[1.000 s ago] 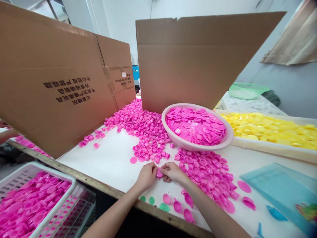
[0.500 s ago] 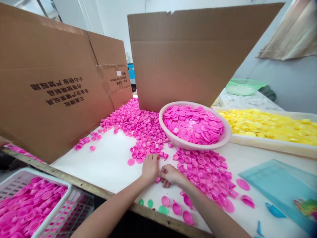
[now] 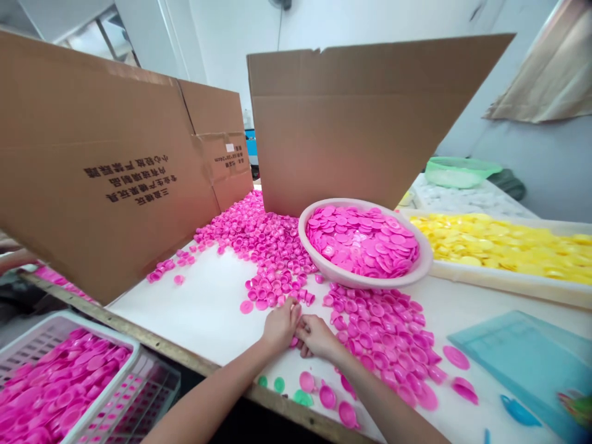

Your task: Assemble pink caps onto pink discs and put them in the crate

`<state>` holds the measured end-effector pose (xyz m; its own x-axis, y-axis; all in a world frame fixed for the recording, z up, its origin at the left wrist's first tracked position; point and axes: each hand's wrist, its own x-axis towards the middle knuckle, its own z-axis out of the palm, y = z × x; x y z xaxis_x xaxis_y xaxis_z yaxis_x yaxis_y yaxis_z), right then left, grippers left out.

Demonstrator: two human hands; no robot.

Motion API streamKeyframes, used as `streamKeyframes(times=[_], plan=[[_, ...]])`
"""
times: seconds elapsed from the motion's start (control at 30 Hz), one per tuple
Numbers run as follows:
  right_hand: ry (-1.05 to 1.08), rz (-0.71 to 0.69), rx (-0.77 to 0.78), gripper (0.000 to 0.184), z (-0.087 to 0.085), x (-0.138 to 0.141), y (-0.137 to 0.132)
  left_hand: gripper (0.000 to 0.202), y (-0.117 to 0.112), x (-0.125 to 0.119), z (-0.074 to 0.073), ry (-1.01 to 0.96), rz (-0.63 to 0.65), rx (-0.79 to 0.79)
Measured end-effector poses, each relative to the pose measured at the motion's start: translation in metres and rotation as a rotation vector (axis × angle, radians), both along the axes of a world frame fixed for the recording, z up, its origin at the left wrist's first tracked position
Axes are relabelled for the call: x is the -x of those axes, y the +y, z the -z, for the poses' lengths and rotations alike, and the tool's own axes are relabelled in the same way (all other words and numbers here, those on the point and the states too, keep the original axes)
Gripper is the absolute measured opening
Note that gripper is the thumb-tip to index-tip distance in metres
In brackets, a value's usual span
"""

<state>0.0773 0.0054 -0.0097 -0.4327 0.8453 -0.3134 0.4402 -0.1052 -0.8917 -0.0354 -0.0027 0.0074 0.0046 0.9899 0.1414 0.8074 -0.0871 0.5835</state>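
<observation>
The head camera faces forward and down, close on the hands, its edges seemingly stretched.

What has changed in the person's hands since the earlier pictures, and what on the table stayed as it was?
The left hand and right hand have drawn together, fingertips meeting beside a pink cap; whether it is held cannot be told. The basin, yellow tray and cardboard sheets stayed put, apart from a slight shift of view.

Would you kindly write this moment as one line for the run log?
Left hand: beside right hand | Right hand: by pink plastic cap | Grip: cannot tell | Nearby: pale pink basin
</observation>
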Motion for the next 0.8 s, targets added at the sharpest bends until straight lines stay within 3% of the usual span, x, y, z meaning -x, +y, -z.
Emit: streamKeyframes(times=[0.07, 0.13, 0.23, 0.33, 0.4, 0.43, 0.53, 0.67, 0.73, 0.8], plan=[[0.059, -0.059, -0.104, 0.009, -0.006, 0.004, -0.009, 0.030, -0.013, 0.014, -0.006, -0.021, 0.018, -0.022], [0.110, -0.109, -0.194, 0.015, -0.014, 0.007, -0.015, 0.028, -0.034, 0.047, -0.016, -0.023, -0.079, -0.052], [0.014, -0.039, -0.458, 0.017, -0.023, 0.004, -0.013, 0.027, -0.081, 0.131, -0.037, 0.118, -0.482, -0.099], [-0.213, 0.093, -0.711, 0.020, -0.021, -0.005, 0.002, 0.030, -0.129, 0.218, -0.061, 0.441, -0.960, -0.214], [-0.307, 0.093, -0.753, 0.028, -0.014, -0.008, 0.012, 0.030, -0.148, 0.251, -0.069, 0.591, -1.101, -0.305], [-0.326, 0.067, -0.751, 0.031, -0.011, -0.008, 0.015, 0.030, -0.151, 0.257, -0.068, 0.611, -1.088, -0.341], [-0.339, -0.024, -0.709, 0.032, -0.007, -0.005, 0.017, 0.029, -0.130, 0.239, -0.050, 0.443, -0.798, -0.373], [-0.348, -0.139, -0.659, 0.027, -0.015, -0.005, 0.003, 0.027, -0.063, 0.172, -0.013, 0.211, -0.348, -0.262], [-0.347, -0.195, -0.635, 0.027, -0.019, -0.008, -0.004, 0.028, -0.035, 0.140, -0.001, 0.219, -0.261, -0.201], [-0.343, -0.202, -0.598, 0.027, -0.023, -0.012, -0.008, 0.028, -0.018, 0.115, 0.007, 0.263, -0.258, -0.136]])
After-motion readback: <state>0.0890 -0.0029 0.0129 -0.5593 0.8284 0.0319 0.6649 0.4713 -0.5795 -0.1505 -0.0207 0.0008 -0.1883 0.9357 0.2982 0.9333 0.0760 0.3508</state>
